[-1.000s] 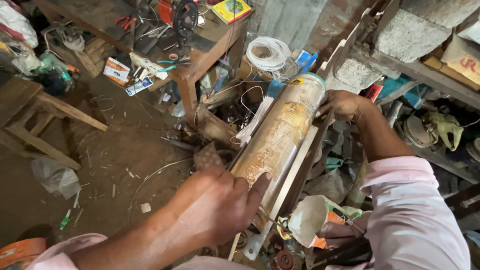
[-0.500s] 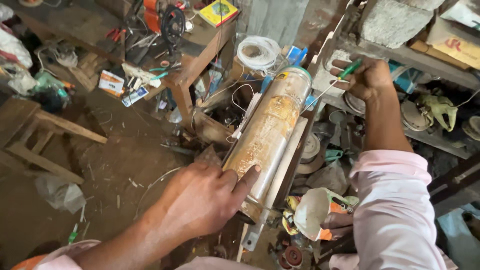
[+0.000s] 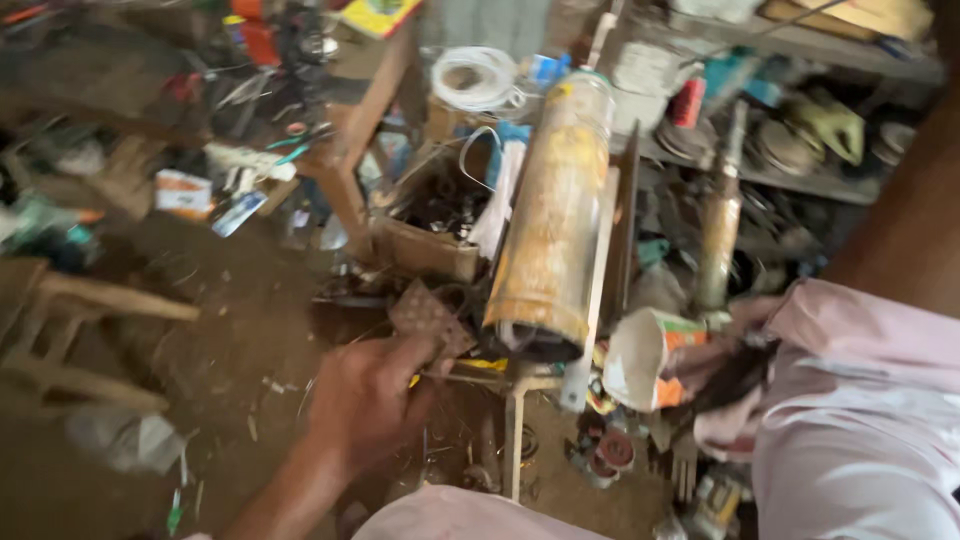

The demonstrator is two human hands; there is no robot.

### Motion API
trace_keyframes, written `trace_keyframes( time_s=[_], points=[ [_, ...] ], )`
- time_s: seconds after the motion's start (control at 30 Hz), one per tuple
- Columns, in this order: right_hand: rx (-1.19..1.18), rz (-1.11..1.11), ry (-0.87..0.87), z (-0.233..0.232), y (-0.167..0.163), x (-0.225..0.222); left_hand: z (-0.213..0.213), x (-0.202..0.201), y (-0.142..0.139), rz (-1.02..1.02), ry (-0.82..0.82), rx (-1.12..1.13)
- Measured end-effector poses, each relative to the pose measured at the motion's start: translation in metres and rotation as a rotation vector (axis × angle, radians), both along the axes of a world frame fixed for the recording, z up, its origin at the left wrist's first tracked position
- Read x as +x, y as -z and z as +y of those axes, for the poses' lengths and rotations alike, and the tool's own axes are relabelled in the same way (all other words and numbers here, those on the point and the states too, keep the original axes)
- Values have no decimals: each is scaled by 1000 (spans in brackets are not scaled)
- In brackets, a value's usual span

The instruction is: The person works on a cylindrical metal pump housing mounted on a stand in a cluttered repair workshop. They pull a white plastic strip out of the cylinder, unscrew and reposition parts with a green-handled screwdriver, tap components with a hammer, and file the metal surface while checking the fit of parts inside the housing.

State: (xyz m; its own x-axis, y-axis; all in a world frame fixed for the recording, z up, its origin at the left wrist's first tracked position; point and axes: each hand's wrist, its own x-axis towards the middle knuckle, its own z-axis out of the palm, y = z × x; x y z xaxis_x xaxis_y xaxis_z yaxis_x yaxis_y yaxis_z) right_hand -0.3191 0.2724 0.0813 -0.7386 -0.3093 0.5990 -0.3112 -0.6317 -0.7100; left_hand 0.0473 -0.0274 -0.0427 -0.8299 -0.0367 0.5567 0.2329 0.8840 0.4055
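A long rusty yellowish metal cylinder (image 3: 555, 210) lies tilted on a pale narrow frame (image 3: 590, 330) in the middle of the head view. My left hand (image 3: 370, 400) hovers low and left of the cylinder's near end, off it, close to a small perforated brown piece (image 3: 425, 315). The hand is blurred, so its grip is unclear. Of my right arm only the forearm (image 3: 900, 220) and a pink sleeve (image 3: 860, 400) show; it rises out of the frame at the upper right, so the hand is hidden.
A wooden workbench (image 3: 350, 150) with tools stands at the upper left, with a white wire coil (image 3: 475, 75) and a cardboard box (image 3: 430, 245) beside it. A shelf of metal parts (image 3: 800, 150), a slimmer rusty tube (image 3: 720, 230) and a torn white-orange carton (image 3: 645, 355) crowd the right.
My left hand has come off the cylinder and dropped toward the lower left. My right arm has lifted, taking its hand out of view. The camera has swung, blurring the scene.
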Motion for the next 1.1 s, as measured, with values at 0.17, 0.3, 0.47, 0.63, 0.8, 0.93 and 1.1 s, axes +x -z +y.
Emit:
trace_keyframes(
  time_s=[0.17, 0.3, 0.47, 0.63, 0.8, 0.93, 1.1],
  points=[
    [42, 146, 119, -7, 63, 221, -5, 30, 52, -30, 253, 56],
    [73, 364, 244, -19, 51, 368, -4, 49, 52, -56, 373, 46],
    [101, 599, 357, -41, 36, 477, 10, 72, 45, -23, 452, 73],
    [236, 708, 373, -48, 70, 503, 9, 102, 87, -22, 346, 139],
    [514, 877, 335, -47, 92, 484, -18, 130, 157, -219, 77, 239],
    [577, 1176, 333, -66, 96, 454, -39, 174, 207, -604, -195, 512],
    [378, 1356, 388, -67, 104, 460, -64, 216, 256, -440, -335, 655]
  ],
)
